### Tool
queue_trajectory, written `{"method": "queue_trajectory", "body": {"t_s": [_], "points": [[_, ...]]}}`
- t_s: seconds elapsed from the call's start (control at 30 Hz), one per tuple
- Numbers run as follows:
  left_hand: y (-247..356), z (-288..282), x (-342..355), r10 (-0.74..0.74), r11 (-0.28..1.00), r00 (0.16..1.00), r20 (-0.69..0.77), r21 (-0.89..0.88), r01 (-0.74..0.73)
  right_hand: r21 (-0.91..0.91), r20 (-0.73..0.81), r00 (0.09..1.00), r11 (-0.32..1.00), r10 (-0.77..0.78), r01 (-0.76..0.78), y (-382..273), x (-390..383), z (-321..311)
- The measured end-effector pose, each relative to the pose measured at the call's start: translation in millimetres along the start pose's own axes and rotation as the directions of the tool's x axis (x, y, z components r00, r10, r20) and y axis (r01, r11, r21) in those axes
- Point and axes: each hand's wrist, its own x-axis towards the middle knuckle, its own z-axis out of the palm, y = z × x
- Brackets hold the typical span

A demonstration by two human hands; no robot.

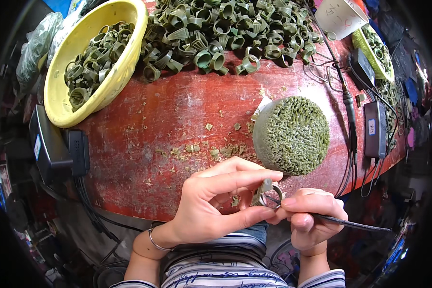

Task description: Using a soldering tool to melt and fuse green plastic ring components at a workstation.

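Note:
My left hand [216, 201] pinches a small green wax ring [266, 192] between thumb and forefinger, just past the near edge of the red table [168, 125]. My right hand [312, 216] grips a thin dark tool [355, 223] like a pen. Its tip touches the ring's hoop. Just beyond the hands stands a round grey-green block [293, 134] with a rough, crumbly top.
A large heap of green wax rings [225, 33] covers the far side of the table. A yellow bowl [57, 105] at the left holds more rings. Green shavings [201, 151] litter the tabletop. Cables and black boxes [375, 129] lie at the right, another black box [53, 149] at the left.

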Motion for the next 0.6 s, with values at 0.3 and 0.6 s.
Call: {"method": "queue_trajectory", "body": {"t_s": [0.3, 0.6], "points": [[-5, 3, 1, 0.14, 0.981, 0.988, -0.058, 0.144, -0.131, -0.121, 0.042, 0.997, 0.99, -0.068, 0.073, -8, -3, 0], [2, 5, 0, 0.09, 0.977, 0.993, -0.075, 0.2, -0.073, -0.371, -0.012, 0.989, 0.919, -0.148, 0.133, -10, -5, 7]]}}
